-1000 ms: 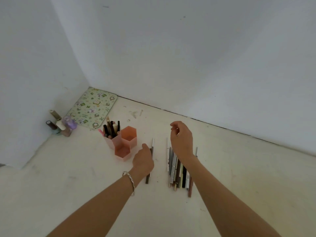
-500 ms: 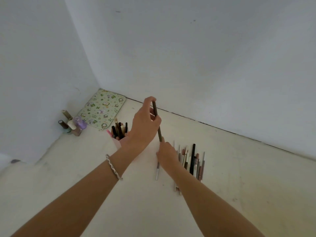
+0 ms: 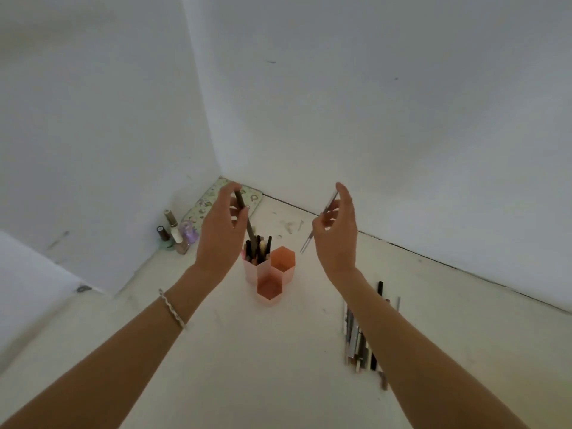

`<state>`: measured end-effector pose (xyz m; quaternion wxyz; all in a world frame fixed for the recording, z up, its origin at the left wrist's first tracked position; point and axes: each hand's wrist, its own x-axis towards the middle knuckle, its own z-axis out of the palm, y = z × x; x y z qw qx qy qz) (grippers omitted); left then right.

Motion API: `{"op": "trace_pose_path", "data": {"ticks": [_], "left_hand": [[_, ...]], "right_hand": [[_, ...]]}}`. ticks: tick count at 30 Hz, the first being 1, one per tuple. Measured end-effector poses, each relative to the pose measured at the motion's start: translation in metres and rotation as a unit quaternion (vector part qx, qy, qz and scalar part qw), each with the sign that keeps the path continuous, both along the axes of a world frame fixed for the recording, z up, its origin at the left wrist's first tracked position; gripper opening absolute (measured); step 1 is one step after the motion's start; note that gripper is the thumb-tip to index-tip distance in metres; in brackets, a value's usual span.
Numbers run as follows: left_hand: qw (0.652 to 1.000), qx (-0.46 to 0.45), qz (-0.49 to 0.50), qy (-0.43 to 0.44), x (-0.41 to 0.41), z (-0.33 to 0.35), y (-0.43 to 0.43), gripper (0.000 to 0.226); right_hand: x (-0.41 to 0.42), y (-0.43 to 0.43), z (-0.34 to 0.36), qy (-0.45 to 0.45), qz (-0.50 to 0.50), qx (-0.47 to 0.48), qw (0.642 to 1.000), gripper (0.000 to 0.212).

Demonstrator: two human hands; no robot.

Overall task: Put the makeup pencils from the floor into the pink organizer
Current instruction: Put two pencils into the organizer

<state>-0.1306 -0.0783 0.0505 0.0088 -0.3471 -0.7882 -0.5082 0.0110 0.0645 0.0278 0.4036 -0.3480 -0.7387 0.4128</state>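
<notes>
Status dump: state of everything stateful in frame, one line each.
pink organizer: upright; rear-left cup full of pencils, other two look empty
left hand: pinches the dark pencil
dark pencil: tilted, lower end among the rear-left cup's pencils
right hand: pinches the silver pencil
silver pencil: in the air, tilted
floor pencils: lying side by side
nail polish bottles: upright, capped

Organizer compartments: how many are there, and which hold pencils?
3. The back-left compartment is packed with pencils; the back-right compartment and the front compartment look empty, though their floors are partly hidden.
</notes>
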Motion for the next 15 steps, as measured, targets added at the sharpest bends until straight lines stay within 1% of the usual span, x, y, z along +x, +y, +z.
{"op": "trace_pose_path", "data": {"ticks": [3, 4, 6, 7, 10, 12, 15], "left_hand": [[0.997, -0.067, -0.043, 0.002, 0.006, -0.020, -0.006, 0.033], [0.994, -0.090, -0.056, 0.030, 0.007, -0.026, -0.009, 0.025], [0.986, -0.114, -0.045, 0.113, 0.006, -0.034, -0.015, 0.005], [0.985, -0.112, -0.020, 0.130, 0.004, -0.035, -0.019, 0.005], [0.990, -0.068, 0.041, 0.117, -0.005, -0.026, -0.029, 0.013], [0.993, -0.053, 0.048, 0.095, -0.010, -0.020, -0.034, 0.018], [0.998, -0.030, 0.029, 0.051, -0.009, -0.014, -0.033, 0.020]], "right_hand": [[-0.014, -0.013, 0.018, 0.035, 0.015, 0.049, 0.998, 0.068], [-0.018, -0.018, 0.022, 0.043, 0.018, 0.064, 0.997, 0.067], [-0.025, -0.027, 0.028, 0.059, 0.019, 0.085, 0.994, 0.065], [-0.028, -0.031, 0.030, 0.066, 0.021, 0.092, 0.993, 0.064], [-0.032, -0.043, 0.028, 0.065, 0.044, 0.094, 0.992, 0.064], [-0.032, -0.052, 0.021, 0.041, 0.060, 0.092, 0.993, 0.063], [-0.032, -0.065, 0.002, -0.026, 0.090, 0.094, 0.991, 0.057]]}}
